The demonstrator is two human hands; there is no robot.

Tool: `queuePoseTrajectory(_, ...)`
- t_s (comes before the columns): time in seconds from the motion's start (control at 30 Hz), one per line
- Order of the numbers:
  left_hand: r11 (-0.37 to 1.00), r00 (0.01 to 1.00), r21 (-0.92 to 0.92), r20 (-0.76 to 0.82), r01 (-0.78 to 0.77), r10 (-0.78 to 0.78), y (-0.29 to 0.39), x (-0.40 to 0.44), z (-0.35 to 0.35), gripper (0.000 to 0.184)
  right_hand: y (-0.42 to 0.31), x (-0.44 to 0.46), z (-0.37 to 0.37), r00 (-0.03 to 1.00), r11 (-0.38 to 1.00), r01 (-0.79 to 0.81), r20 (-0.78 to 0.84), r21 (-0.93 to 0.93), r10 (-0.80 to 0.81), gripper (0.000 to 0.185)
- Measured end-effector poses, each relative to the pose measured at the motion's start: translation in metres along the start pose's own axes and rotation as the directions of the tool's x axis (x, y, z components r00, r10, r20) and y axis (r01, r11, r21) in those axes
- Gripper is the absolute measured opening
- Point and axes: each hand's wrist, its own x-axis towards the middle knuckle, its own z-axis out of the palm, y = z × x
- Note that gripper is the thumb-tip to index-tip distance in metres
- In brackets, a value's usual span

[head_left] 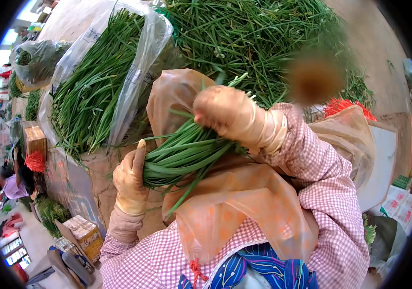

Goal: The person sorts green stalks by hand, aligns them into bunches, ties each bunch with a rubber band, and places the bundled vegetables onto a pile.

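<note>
The hands were set at two stations on one bundle of long green leaves, suspended above the translucent orange sheet that covered the person's front. The right hand was closed around the bundle near its base, with pale stem ends projecting beyond the fist; this placement presumably held the stalks together where they were stiffest. The left hand lay against the leafy end, thumb raised and fingers partly bent (whether they closed behind the leaves could not be told), apparently to steady the loose blades, several of which drooped below the grip. The sheet was probably worn to shield the checked sleeves and clothing from wet or soil. Ahead of the right hand, a broad pile of loose greens lay spread within reach, seemingly so that stalks could be drawn from it directly. To the left of that pile, an open clear plastic bag held more greens, laid lengthwise in roughly one direction, which likely limited tangling. Red strands were located beside the pile, just beyond the right forearm, a position that appeared to give that arm short access.
</note>
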Motion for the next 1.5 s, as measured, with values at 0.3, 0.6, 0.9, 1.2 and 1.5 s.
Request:
queuePoseTrajectory(0.3, 0.982, 0.99, -0.149, 0.1, 0.118, -0.104, -0.001, -0.02, 0.023, 0.071, 0.106, -0.07, -0.069, 0.79, 0.792, -0.593, -0.294, -0.146, 0.538, 0.028)
queuePoseTrajectory(0.6, 0.935, 0.978, -0.301, 0.138, 0.189, -0.153, 0.013, -0.011, 0.021, 0.069, 0.001, -0.004, -0.059, 0.844, 0.876, -0.476, 0.24, -0.078, 0.48, 0.081)
queuePoseTrajectory(0.9, 0.951, 0.976, -0.236, 0.131, 0.199, -0.172, 0.011, -0.003, -0.001, 0.065, 0.026, -0.004, 0.012, 0.877, 0.523, -0.11, -0.166, 0.845, 0.452, 0.014)
queuePoseTrajectory(1.2, 0.341, 0.861, -0.806, 0.37, 0.484, -0.349, -0.014, -0.034, 0.049, 0.059, 0.048, -0.031, -0.12, 0.496, 0.745, -0.443, -0.556, 0.498, 0.667, 0.018)
queuePoseTrajectory(1.5, 0.283, 0.835, -0.802, 0.423, 0.526, -0.353, -0.012, -0.04, 0.051, 0.059, 0.058, -0.07, -0.071, 0.7, 0.583, -0.624, 0.04, 0.52, 0.713, 0.073)
